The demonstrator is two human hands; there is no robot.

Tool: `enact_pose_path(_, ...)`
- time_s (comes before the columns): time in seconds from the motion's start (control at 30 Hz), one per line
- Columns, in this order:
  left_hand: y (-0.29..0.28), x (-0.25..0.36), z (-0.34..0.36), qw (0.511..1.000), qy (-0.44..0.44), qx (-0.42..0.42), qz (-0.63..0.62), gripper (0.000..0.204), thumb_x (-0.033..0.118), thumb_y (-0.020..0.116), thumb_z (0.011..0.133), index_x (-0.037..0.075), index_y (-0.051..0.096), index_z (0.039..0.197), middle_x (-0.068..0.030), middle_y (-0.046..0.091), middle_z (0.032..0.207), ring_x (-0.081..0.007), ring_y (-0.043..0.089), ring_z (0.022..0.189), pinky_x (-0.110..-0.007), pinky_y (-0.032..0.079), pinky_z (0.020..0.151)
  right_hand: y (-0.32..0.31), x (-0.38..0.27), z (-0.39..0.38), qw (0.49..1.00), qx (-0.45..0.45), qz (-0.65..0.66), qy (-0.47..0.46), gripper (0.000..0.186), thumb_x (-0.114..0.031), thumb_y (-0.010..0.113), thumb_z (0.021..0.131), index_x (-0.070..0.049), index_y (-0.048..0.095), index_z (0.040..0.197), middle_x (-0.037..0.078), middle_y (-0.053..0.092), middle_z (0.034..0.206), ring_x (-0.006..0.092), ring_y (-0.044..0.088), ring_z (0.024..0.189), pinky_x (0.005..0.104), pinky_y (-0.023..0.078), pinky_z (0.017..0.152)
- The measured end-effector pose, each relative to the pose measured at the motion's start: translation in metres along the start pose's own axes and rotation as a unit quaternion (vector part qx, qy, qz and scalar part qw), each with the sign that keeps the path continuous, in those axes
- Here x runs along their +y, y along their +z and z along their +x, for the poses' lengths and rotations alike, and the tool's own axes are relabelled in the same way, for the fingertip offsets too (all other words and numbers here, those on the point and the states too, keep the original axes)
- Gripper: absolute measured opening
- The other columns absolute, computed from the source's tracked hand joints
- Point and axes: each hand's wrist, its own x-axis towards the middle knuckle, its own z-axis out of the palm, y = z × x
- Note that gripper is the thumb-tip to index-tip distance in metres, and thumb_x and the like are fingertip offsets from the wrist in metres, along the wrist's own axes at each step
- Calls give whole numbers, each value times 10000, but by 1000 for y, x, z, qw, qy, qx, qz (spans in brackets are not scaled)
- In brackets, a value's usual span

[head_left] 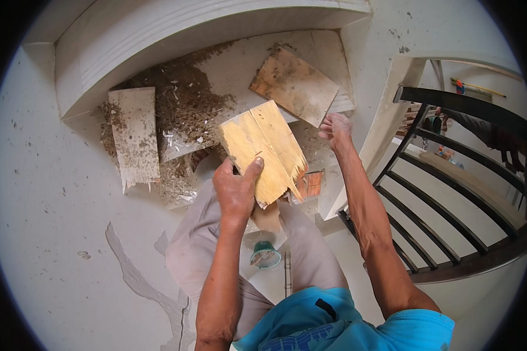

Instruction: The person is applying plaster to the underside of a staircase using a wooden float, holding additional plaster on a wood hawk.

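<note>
Plywood offcut [263,149], pale yellow, split along the grain with a splintered lower right corner, held up at frame centre above the person's knees. Left hand [237,190]: clamped on the offcut's lower edge, thumb across the front face, fingers behind. Right hand [335,127]: at 2 o'clock from the offcut, just beside its right edge, fingers bunched downward; whether it grips anything cannot be told. Green cup [265,255]: on the floor at 6 o'clock, between the legs. Orange brick piece [310,184]: just beyond the splintered corner, at 4 o'clock. Grey weathered board [136,134]: lying flat at 9 o'clock, well apart from the offcut, with debris [184,99] of dirt and wood chips spread beside it. Brown stained panel [294,86]: lying flat at 1 o'clock, farther off. White curved moulding [158,35]: arcing across the far side at 12 o'clock. Black metal railing [451,193]: curved, at 3 o'clock.
</note>
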Motion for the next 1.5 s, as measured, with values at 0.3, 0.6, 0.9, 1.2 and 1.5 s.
enact_pose_path(0.3,-7,-1,0,994,-11,-30,104,330,171,697,840,-97,640,1025,-140,694,913,-154,644,781,-287,520,738,13,-15,-9,986,-104,108,80,377,-218,688,844,-71,543,1160,115,628,1008,239,636,808,492,560,622)
enact_pose_path(0.6,-5,2,-1,995,-1,-37,91,330,165,686,849,-98,639,1043,-139,697,929,-151,646,799,-289,522,748,10,-69,-56,961,-221,157,-49,453,-173,689,828,4,531,1214,123,631,1048,260,640,908,429,546,690)
enact_pose_path(0.9,-5,3,-3,997,0,-7,77,328,210,714,816,-73,650,969,-172,701,865,-217,662,755,-332,511,730,-31,-105,-97,758,19,-382,-529,340,-48,657,740,-89,670,1077,147,655,960,327,613,881,389,503,733)
enact_pose_path(1.2,-2,1,-6,993,5,14,116,316,220,721,792,-62,657,918,-192,702,810,-256,676,720,-361,508,712,-10,-8,-39,573,24,-571,-588,624,50,583,776,-115,465,1366,183,419,1380,379,422,1268,438,437,973)
enact_pose_path(1.5,-6,-12,-5,992,14,16,126,330,238,727,783,-64,652,894,-203,688,790,-290,665,705,-386,498,693,-3,18,-30,749,-2,-433,-502,682,16,629,729,-58,434,1378,222,430,1373,408,418,1273,438,401,1048)
